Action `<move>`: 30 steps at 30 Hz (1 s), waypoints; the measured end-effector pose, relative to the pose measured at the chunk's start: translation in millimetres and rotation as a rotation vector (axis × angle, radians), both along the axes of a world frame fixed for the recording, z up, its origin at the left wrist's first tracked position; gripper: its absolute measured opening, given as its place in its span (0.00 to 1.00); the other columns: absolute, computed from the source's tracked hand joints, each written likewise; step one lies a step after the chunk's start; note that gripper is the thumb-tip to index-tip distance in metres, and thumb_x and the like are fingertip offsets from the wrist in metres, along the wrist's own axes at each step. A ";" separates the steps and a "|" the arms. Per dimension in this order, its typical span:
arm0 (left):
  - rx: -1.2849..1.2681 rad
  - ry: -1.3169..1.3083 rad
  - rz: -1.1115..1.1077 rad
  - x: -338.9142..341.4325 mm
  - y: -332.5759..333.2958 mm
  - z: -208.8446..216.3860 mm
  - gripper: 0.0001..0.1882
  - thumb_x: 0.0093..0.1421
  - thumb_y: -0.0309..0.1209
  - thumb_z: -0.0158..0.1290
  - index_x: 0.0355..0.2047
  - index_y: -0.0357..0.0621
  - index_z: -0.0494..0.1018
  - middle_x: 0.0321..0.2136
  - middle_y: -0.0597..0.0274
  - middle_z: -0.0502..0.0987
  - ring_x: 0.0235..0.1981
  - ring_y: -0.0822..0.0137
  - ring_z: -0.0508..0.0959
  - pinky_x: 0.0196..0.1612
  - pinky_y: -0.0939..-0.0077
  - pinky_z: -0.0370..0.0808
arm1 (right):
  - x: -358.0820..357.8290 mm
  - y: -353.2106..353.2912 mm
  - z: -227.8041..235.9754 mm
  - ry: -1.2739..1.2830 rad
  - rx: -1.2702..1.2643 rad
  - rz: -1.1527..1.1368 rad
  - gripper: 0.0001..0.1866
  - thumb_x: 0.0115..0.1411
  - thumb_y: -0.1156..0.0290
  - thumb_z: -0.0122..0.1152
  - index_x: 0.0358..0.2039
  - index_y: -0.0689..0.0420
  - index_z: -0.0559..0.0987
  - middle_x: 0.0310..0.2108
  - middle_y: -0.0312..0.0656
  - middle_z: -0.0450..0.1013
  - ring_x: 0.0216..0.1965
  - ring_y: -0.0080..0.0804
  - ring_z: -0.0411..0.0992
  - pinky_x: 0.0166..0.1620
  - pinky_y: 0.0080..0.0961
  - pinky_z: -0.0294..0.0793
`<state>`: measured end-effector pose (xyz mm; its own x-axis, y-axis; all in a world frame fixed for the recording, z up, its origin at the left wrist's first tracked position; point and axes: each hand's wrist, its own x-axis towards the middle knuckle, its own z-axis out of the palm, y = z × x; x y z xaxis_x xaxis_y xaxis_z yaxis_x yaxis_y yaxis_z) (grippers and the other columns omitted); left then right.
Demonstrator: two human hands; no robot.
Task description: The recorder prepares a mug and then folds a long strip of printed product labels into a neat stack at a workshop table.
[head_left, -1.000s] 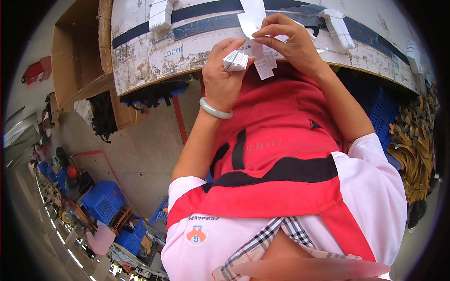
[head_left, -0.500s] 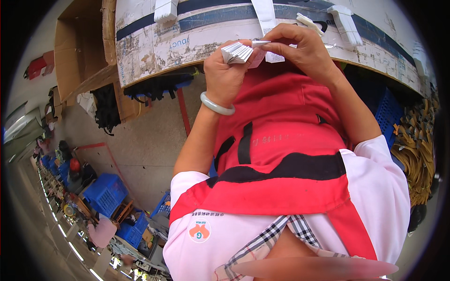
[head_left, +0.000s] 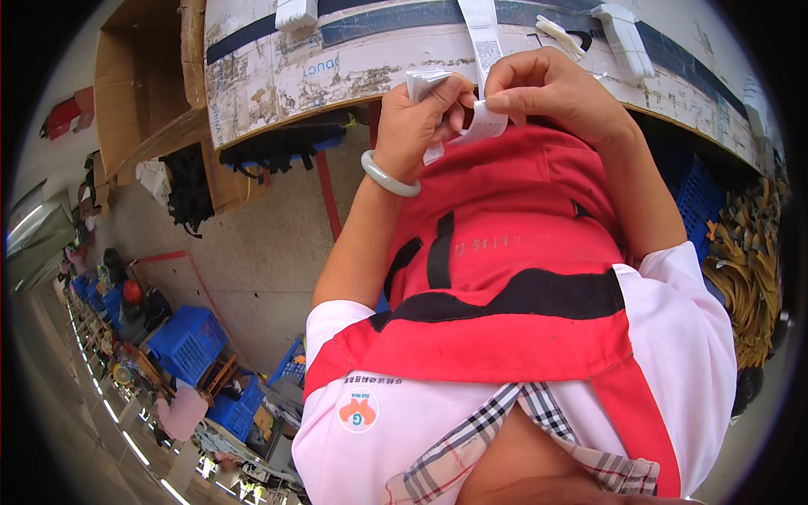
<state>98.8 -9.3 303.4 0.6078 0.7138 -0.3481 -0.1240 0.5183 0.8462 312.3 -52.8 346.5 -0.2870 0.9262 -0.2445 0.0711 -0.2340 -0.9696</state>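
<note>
left hand (head_left: 417,126) up in front of the chest, fingers curled shut around a little stack of white paper tags (head_left: 423,82) — thumb pressed on top. pale green bangle (head_left: 389,174) around that wrist. right hand (head_left: 551,88) just beside it, thumb and first finger pinched together on one white tag (head_left: 482,124) that hangs down between the two hands and touches the stack hand. both hands close together, right over the edge of the worn table (head_left: 337,67), above a red apron (head_left: 513,252) with black stripes. pink sleeves and a checked collar lower down.

on the table — a long white strip of tags (head_left: 484,29) lying straight up from the hands, more small white bundles (head_left: 623,29) off to the right and one (head_left: 296,12) to the left. open cardboard box (head_left: 139,80) at the table's left end. blue crates (head_left: 187,341) on the floor far off to the left. pile of brown strips (head_left: 749,269) at the right side.
</note>
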 end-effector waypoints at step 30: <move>0.697 0.084 0.197 2.0 0.4 -13.0 0.07 0.57 0.18 0.56 0.37 0.38 0.79 0.32 0.66 0.81 0.33 0.77 0.78 0.37 0.82 0.75 | -3.1 3.0 -22.8 -0.349 0.432 -0.149 0.10 0.61 0.70 0.64 0.41 0.60 0.81 0.35 0.35 0.76 0.37 0.20 0.73 0.42 0.18 0.74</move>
<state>100.8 -8.8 290.4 0.4364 0.8801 0.1871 -0.0794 -0.1695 0.9823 309.2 -49.8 323.7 -0.1162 0.9873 0.1087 0.4005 0.1468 -0.9045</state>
